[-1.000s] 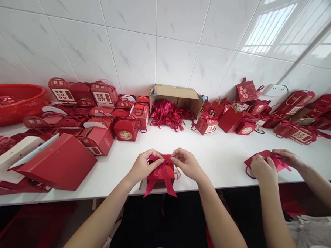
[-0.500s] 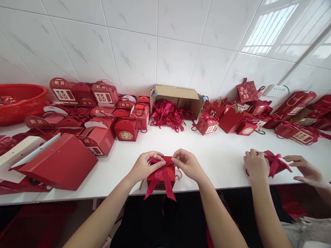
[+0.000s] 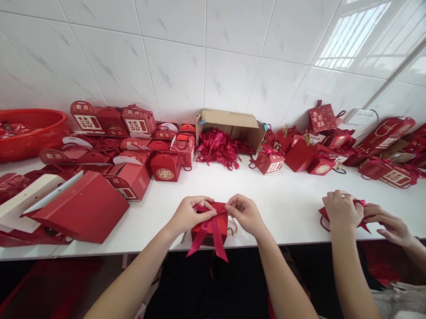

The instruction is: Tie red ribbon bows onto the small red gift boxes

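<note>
Thumb and fingers of the left hand [image 3: 193, 214] pinch a shiny crimson fabric ribbon [image 3: 205, 233]; the right hand [image 3: 245, 215] pinches it too, though whether by loop or knot is too small to tell. The small red cardboard box [image 3: 209, 240] sits directly beneath both grips, by the near edge of the white tabletop [image 3: 281, 210]. Uneven pulling could skew the bow, and such slick-looking fabric might slip loose if one pinch eases. A tug towards the body could drag the box over the edge below the grip. The tan twisted-cord handle [image 3: 236, 227], right of it, could snag.
</note>
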`<state>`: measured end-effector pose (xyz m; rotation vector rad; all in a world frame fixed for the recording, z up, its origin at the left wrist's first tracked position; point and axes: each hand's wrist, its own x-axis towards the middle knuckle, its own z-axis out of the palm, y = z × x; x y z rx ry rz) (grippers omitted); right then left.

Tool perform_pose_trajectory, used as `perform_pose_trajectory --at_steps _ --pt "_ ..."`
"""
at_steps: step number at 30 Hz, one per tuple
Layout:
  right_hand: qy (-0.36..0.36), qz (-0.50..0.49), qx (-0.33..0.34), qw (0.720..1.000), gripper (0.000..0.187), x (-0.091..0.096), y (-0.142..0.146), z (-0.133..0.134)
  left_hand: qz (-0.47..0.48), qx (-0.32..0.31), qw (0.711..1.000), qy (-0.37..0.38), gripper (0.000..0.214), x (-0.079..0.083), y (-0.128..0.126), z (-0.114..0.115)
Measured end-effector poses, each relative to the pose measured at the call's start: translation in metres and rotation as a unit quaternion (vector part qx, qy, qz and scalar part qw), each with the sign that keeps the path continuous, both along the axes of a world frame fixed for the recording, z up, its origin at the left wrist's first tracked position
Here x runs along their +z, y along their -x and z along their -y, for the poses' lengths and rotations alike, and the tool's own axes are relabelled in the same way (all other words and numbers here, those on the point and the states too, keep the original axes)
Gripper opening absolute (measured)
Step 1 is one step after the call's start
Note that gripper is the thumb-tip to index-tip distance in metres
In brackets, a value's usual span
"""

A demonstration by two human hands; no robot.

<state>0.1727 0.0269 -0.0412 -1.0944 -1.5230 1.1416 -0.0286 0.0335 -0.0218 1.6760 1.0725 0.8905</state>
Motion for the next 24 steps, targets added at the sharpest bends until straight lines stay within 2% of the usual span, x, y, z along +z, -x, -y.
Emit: perform_pose_trajectory --at_steps 5,8,11,13,16,18,20,21,22,23,24 --pt "-0.011 -0.004 -0.023 1.000 0.021 -0.007 0.001 0.003 -0.003 -0.004 1.000 -0.005 0.012 0.002 0.001 0.001" --pt "-0.018 -0.021 -0.011 1.000 0.023 -0.011 -0.003 0.005 -0.003 0.009 1.000 -0.004 0.015 -0.001 0.001 0.001" --pt "-0.051 -0.029 0.004 0.998 0.032 -0.018 -0.013 0.008 0.051 0.010 0.998 -0.027 0.019 -0.008 0.003 0.000" --pt "-0.089 -0.011 0.030 0.996 0.055 -0.025 -0.021 0.013 0.106 0.033 0.992 -0.055 0.024 -0.013 0.005 -0.001" --pt "-0.103 0.084 0.102 0.986 0.108 -0.033 -0.028 0.024 0.161 0.121 0.976 -0.085 0.037 -0.022 0.011 0.010" --pt "-0.089 0.174 0.102 0.975 0.117 -0.032 -0.034 0.030 0.171 0.199 0.959 -0.102 0.032 -0.034 0.018 0.029" --pt "-0.085 0.232 0.062 0.967 0.106 -0.024 -0.052 0.032 0.148 0.285 0.939 -0.125 0.025 -0.055 0.028 0.060" --pt "-0.088 0.240 0.046 0.966 0.100 -0.018 -0.068 0.032 0.125 0.302 0.935 -0.140 0.024 -0.069 0.034 0.078" --pt "-0.093 0.243 0.030 0.965 0.094 -0.011 -0.088 0.030 0.095 0.293 0.938 -0.157 0.022 -0.085 0.041 0.095" --pt "-0.098 0.246 0.008 0.964 0.088 -0.004 -0.112 0.027 0.057 0.256 0.950 -0.170 0.020 -0.101 0.047 0.111" --pt "-0.103 0.251 -0.026 0.962 0.080 0.001 -0.139 0.024 -0.001 0.179 0.970 -0.166 0.020 -0.116 0.054 0.125"
